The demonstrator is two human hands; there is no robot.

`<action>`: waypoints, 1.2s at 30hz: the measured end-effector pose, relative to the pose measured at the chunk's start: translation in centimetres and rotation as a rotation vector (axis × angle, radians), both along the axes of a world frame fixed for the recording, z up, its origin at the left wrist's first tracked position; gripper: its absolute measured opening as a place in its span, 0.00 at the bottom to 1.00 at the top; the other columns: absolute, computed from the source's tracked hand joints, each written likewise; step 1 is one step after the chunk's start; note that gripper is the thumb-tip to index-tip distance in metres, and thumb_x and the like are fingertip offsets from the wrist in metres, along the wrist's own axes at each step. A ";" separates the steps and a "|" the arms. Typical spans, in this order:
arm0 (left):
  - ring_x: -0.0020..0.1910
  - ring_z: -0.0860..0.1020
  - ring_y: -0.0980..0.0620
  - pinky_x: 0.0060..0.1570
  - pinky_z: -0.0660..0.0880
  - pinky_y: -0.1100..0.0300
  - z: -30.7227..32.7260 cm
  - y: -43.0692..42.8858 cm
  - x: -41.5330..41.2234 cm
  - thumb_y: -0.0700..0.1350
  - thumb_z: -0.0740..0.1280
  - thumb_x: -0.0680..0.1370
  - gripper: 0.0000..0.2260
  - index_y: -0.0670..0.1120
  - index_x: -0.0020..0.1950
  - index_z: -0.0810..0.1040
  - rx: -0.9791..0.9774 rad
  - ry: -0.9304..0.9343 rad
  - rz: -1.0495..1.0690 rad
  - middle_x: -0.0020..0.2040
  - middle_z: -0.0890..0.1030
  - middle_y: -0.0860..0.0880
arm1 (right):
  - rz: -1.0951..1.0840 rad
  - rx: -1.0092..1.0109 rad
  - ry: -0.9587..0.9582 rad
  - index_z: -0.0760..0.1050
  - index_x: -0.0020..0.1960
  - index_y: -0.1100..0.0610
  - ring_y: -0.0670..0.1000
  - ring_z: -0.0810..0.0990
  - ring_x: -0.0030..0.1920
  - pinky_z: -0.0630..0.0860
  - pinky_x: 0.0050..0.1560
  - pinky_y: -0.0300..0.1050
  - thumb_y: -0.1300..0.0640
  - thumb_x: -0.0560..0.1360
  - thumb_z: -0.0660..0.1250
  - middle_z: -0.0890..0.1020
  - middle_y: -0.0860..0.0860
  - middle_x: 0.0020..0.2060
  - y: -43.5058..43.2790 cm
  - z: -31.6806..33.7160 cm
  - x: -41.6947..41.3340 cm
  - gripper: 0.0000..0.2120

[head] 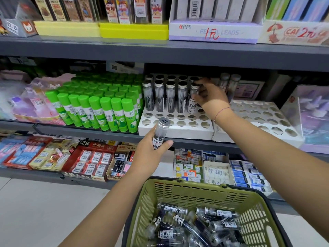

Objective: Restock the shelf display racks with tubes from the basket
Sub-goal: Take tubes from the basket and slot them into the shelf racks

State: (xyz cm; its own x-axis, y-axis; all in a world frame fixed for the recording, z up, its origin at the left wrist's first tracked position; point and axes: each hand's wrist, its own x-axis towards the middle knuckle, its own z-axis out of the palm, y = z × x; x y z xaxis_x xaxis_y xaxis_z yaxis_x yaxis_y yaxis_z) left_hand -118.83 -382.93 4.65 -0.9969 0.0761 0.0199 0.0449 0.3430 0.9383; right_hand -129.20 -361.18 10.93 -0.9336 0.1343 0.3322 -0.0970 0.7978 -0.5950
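A white display rack (185,130) with round holes sits on the middle shelf. Several clear tubes (170,97) with silver caps stand in its back rows. My right hand (209,97) grips the top of a labelled tube (192,102) standing at the right end of the second row. My left hand (151,154) holds another silver-capped tube (160,132) upright in front of the rack's lower edge. A green basket (201,193) at the bottom holds several more tubes (195,227) lying loose. A second white rack (267,120) to the right shows only bare holes.
Green glue sticks (99,104) fill the shelf left of the rack. The grey shelf above (160,50) overhangs the rack closely. Eraser boxes (92,159) and small packets (213,166) line the lower shelf. Two tubes (229,82) stand behind the right rack.
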 end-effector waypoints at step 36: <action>0.75 0.32 0.56 0.74 0.35 0.50 -1.6 -0.7 0.1 0.64 0.49 0.79 0.33 0.53 0.79 0.41 -0.831 0.271 -0.119 0.79 0.37 0.55 | -0.090 -0.096 0.252 0.75 0.54 0.59 0.54 0.78 0.41 0.75 0.48 0.49 0.54 0.71 0.72 0.82 0.57 0.46 2.4 2.5 1.7 0.15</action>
State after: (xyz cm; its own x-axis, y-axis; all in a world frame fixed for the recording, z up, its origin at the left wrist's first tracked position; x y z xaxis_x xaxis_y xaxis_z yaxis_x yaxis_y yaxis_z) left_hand -118.77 -383.59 3.06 -0.9506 0.2737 0.1465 0.3082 0.8886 0.3397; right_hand -127.47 -358.81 13.42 -0.8061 0.2547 0.5341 -0.1828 0.7512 -0.6342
